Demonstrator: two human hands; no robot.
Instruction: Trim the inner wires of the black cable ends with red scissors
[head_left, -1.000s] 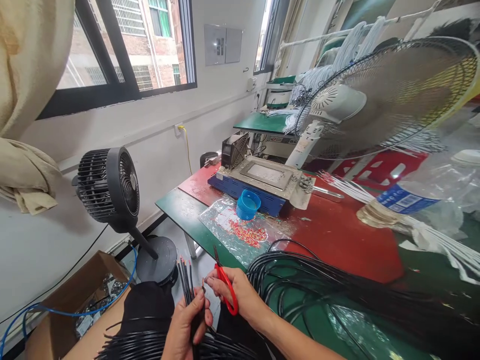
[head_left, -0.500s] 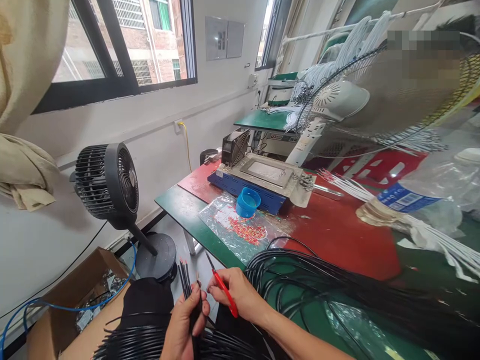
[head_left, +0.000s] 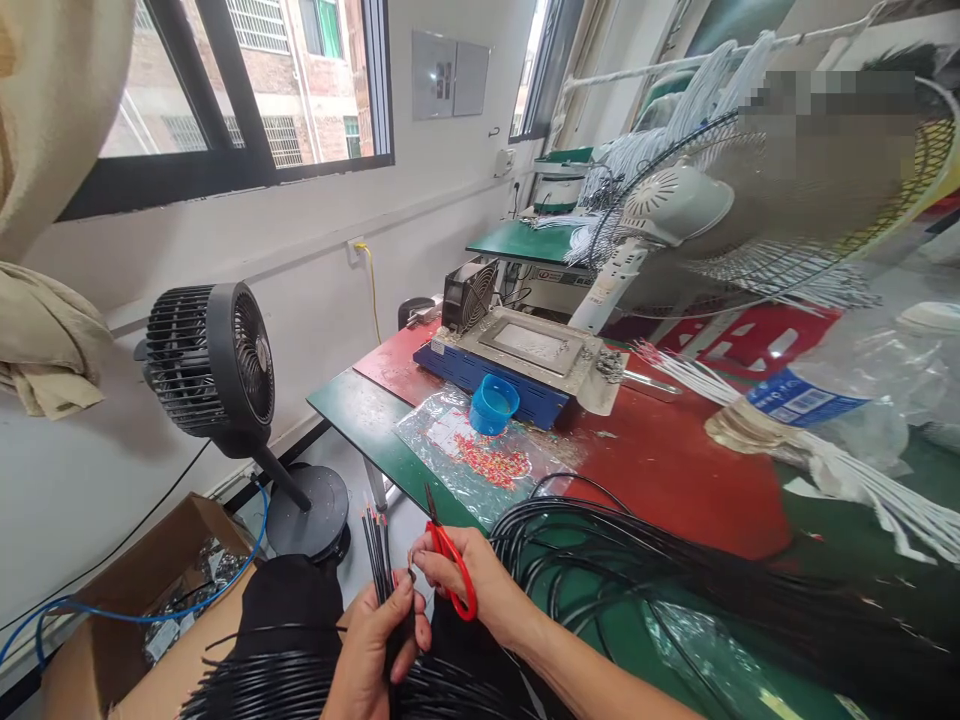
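Observation:
My left hand (head_left: 369, 640) is closed around several black cables (head_left: 377, 552), whose upper ends show short reddish tips. Red-handled scissors (head_left: 466, 580) rest in my right hand (head_left: 486, 590), with their dark blades pointing up and away. The thumb and forefinger of that hand pinch a thin copper-coloured wire end beside my left fingers. Across my lap lies a thick bundle of black cables (head_left: 262, 680), and its link to the held ones is partly hidden by my left hand.
On the table to the right lies a large coil of black cable (head_left: 555, 540). Beyond it are a plastic sheet with red bits (head_left: 491, 462), a blue cup (head_left: 493, 405) and a blue-sided heating unit (head_left: 480, 375). A floor fan (head_left: 217, 365) and a cardboard box (head_left: 82, 650) stand left.
The scissors have turned in my right hand, so their handle loops show more and the blades point more upright. My right fingertips have come nearer my left hand, onto a wire end.

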